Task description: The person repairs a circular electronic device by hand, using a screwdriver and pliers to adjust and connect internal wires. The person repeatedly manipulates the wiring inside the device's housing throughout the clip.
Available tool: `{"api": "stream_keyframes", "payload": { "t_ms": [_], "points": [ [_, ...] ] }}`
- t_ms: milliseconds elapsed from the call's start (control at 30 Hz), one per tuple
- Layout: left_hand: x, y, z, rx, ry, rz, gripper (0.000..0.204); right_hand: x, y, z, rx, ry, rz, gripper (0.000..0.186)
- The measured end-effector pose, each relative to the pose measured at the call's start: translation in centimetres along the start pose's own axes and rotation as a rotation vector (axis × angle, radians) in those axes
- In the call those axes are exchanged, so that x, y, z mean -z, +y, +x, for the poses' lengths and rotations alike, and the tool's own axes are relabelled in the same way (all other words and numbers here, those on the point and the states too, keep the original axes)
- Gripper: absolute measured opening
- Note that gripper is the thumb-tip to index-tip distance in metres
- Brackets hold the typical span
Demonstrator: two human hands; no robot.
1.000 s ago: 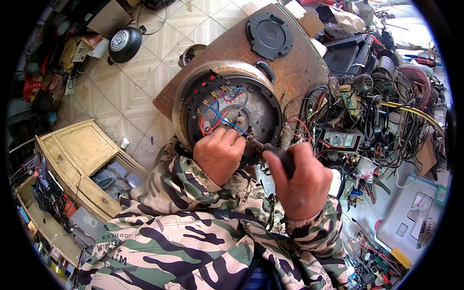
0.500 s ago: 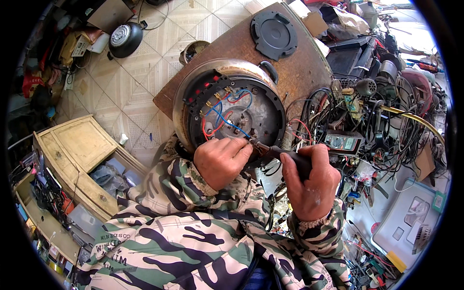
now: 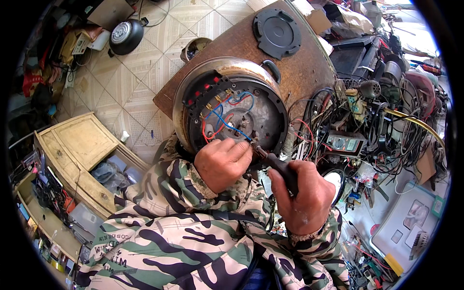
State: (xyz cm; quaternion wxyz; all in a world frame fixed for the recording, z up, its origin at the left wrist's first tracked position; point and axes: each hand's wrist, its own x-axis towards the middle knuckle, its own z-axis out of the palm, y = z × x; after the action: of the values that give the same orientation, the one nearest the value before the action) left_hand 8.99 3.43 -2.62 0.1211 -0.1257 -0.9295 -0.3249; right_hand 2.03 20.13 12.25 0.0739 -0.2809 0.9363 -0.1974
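An upturned round metal cooker [image 3: 227,104] lies on a brown wooden table [image 3: 309,72], its open underside showing red and blue wires and a heating plate. My left hand [image 3: 222,162] rests on the cooker's near rim, fingers curled at the wiring. My right hand [image 3: 302,198] grips a black-handled tool [image 3: 280,166] like a pen. Its tip [image 3: 254,149] touches the cooker's underside beside my left fingertips. Both forearms wear camouflage sleeves.
A black round base cover [image 3: 277,26] lies at the table's far end. Tangled cables, a multimeter [image 3: 340,142] and electronic parts crowd the right side. A wooden drawer cabinet [image 3: 82,154] stands at the left on a tiled floor, with a black pot lid [image 3: 124,35] farther back.
My right hand has moved in toward the cooker, bringing the tool tip from the side onto the underside next to my left fingers. My left hand has stayed on the rim.
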Motion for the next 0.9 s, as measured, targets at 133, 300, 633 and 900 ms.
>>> {"api": "stream_keyframes", "payload": {
  "t_ms": [133, 300, 633, 900],
  "points": [
    [0.1, 0.0, 0.0, -0.012, -0.015, 0.001, 0.030, 0.0, -1.0, -0.3, -0.172, 0.027, 0.066, 0.034],
    [0.0, -0.1, -0.1, -0.010, -0.014, -0.018, 0.031, 0.2, -0.7, -0.8, -0.172, 0.003, 0.030, 0.033],
    [0.0, -0.2, -0.1, 0.007, -0.019, -0.028, 0.031, -0.5, -0.7, 0.0, 0.045, 0.039, -0.091, 0.029],
    [0.0, 0.0, 0.1, 0.010, 0.002, -0.012, 0.028, -6.0, 0.7, 0.4, -0.065, 0.459, 1.087, 0.028]
  ]
}}
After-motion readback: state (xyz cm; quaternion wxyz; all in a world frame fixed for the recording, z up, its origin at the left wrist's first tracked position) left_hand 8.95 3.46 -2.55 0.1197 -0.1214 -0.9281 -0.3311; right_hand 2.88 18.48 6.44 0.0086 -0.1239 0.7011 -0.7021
